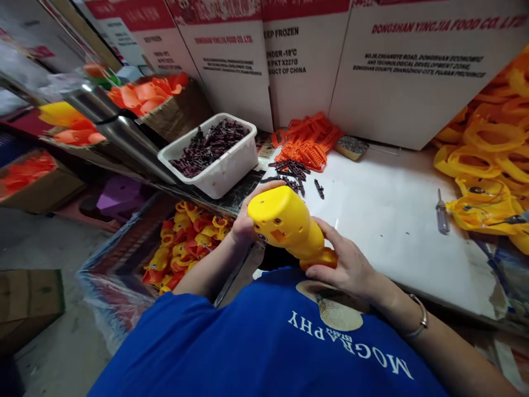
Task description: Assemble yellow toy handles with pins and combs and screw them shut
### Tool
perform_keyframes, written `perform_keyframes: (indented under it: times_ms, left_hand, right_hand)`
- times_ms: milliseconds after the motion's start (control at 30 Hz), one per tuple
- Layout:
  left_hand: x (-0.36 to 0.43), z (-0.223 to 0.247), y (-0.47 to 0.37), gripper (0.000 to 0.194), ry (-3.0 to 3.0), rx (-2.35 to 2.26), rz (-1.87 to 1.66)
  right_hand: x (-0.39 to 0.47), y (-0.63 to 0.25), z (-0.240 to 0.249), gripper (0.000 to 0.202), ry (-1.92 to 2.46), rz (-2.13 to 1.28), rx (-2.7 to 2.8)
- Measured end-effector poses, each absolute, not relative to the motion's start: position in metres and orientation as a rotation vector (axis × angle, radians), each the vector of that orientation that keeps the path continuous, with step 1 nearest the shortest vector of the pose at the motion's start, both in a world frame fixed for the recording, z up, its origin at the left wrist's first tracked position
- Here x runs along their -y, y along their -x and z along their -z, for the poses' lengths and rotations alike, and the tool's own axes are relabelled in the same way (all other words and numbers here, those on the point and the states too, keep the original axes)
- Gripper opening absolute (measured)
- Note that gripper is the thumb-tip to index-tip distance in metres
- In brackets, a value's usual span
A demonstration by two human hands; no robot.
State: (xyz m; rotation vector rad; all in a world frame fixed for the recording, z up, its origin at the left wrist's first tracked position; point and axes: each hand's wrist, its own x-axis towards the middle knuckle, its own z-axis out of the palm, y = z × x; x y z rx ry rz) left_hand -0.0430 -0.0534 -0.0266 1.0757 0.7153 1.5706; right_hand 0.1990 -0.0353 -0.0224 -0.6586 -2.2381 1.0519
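Observation:
A yellow plastic toy piece [289,223] with small screw holes is held close to my blue shirt, between both hands. My left hand [244,218] wraps round its wide upper end on the left, most of the fingers hidden behind it. The narrower lower end lies in my right hand [345,259], thumb below and fingers along the far side. Just beyond the toy, small dark parts [291,172] lie on the white tabletop [372,204], beside a pile of orange plastic pieces [309,140].
A white tub [231,171] of dark parts stands at the table's left edge. Below it, a crate [119,242] holds yellow and orange toys. To the right are a clear-handled screwdriver [442,215] and heaped yellow pieces [487,149]. White cartons [306,82] line the back.

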Motion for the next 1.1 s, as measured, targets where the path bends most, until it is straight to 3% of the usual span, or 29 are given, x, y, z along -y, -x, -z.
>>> perform_keyframes:
  times_ms: [100, 167, 267, 467, 600, 733, 833, 933, 1100]
  left_hand:
    - [0.041, 0.032, 0.039, 0.101, -1.007, -0.712, -1.571]
    - [0.035, 0.037, 0.038, 0.093, -1.019, -0.719, -1.547]
    - [0.029, 0.044, 0.039, 0.084, -1.14, -0.757, -1.467]
    - [0.029, 0.052, 0.011, 0.112, -1.217, -0.806, -1.236]
    - [0.037, 0.051, -0.018, 0.107, -0.989, -0.835, -1.279]
    - [0.043, 0.043, -0.031, 0.092, -0.941, -0.787, -1.308]
    - [0.046, 0.03, -0.036, 0.096, -1.084, -0.646, -1.272]
    - [0.049, 0.014, -0.042, 0.102, -1.277, -0.567, -1.23]
    - [0.053, 0.006, -0.056, 0.093, -1.435, -0.571, -1.214]
  right_hand:
    - [0.037, -0.205, 0.019, 0.062, 0.771, -1.183, 2.303]
    - [0.038, -0.215, 0.017, 0.056, 0.841, -1.048, 2.344]
    - [0.039, -0.239, 0.014, 0.053, 0.921, -0.572, 2.458]
    - [0.053, -0.269, 0.006, 0.053, 1.005, 0.41, 2.528]
    - [0.066, -0.272, 0.009, 0.062, 1.006, 0.64, 2.504]
    - [0.066, -0.29, 0.0, 0.052, 0.983, 0.172, 2.481]
    - [0.057, -0.298, -0.026, 0.043, 1.025, -0.355, 2.293]
    - [0.043, -0.283, -0.055, 0.051, 1.023, -0.736, 2.054]
    - [0.022, -0.236, -0.073, 0.043, 0.892, -1.067, 2.054]
